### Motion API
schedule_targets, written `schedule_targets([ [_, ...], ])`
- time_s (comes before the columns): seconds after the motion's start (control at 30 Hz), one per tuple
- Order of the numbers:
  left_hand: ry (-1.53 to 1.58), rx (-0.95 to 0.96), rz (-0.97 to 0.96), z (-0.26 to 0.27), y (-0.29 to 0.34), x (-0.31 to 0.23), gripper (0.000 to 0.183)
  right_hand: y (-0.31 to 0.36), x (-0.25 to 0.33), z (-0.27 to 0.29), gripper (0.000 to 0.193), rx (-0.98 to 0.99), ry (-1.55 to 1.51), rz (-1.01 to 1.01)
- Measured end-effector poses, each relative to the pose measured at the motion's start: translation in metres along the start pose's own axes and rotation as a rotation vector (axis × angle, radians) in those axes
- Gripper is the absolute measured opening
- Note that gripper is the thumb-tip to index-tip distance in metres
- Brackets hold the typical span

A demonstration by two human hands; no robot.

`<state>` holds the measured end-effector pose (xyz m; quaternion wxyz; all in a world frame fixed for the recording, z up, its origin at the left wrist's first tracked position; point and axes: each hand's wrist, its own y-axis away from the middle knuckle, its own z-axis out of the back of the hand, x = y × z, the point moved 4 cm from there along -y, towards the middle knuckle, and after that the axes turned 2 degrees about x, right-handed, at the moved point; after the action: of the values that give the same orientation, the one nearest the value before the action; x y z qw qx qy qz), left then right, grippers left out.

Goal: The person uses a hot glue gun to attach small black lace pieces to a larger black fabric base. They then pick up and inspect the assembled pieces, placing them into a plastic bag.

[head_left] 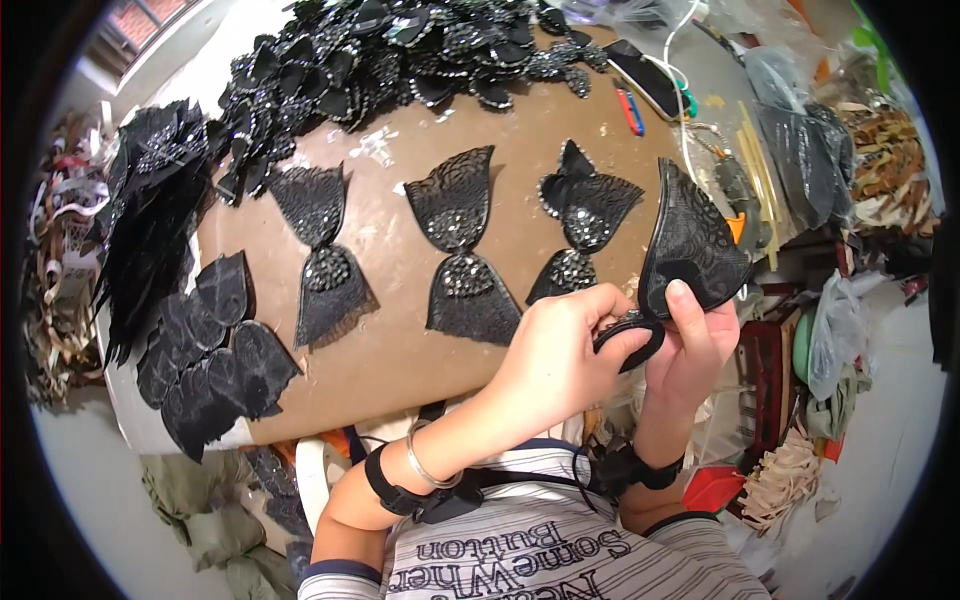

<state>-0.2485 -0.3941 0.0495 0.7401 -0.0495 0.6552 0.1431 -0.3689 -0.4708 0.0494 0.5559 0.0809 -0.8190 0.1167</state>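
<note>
My right hand [690, 345] holds up a black lace-patterned, curved shoe-upper-like piece [695, 235], its thumb pressed on the lower edge. Beside it, my left hand [570, 335] pinches a small black petal-shaped piece [632, 343], close to that lower edge. Whether the two pieces touch is hard to make out. Left of my hands lie pairs of black lace pieces with gem-studded narrow ends: one pair [567, 225] with petals added at its top, partly covered by my left hand, another pair [465, 245], and a third [325, 255].
A heap of black petals with sparkling edges [340, 75] spans the brown table's [390, 375] far side. Dark lace pieces [215, 345] lie at the left. On the right are a phone [645, 80], a red-blue cutter [630, 112], a glue gun [737, 222] and yellowish glue sticks [762, 180].
</note>
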Motion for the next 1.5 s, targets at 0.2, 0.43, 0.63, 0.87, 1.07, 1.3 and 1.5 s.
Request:
schedule_targets([
  [0.2, -0.129, -0.21, -0.207, 0.024, 0.029, -0.005, 0.018, 0.016, -0.029, -0.012, 0.026, 0.217, -0.313, -0.324],
  [0.43, -0.317, -0.289, -0.285, 0.04, 0.052, -0.006, 0.017, 0.028, -0.042, -0.034, 0.028, 0.404, -0.502, -0.365],
  [0.63, -0.259, -0.219, -0.152, 0.047, 0.075, 0.005, 0.016, 0.049, -0.055, -0.035, 0.028, 0.33, -0.396, -0.527],
  [0.87, -0.106, -0.058, 0.166, 0.082, 0.126, 0.029, 0.017, 0.059, -0.052, -0.052, 0.056, 0.371, -0.106, -0.429],
  [1.07, -0.608, -0.519, -0.082, 0.204, 0.174, -0.014, 0.013, 0.002, -0.031, -0.012, 0.018, 0.282, 0.229, -0.005],
  [1.3, -1.773, -1.252, -0.022, 0.545, 0.201, -0.012, 0.044, -0.027, -0.051, 0.04, 0.021, 0.116, 0.721, -0.155],
  [1.5, -1.403, -0.909, 0.307, 0.699, 0.265, 0.063, 0.044, -0.058, -0.082, -0.003, 0.054, 0.171, 1.38, 0.147],
])
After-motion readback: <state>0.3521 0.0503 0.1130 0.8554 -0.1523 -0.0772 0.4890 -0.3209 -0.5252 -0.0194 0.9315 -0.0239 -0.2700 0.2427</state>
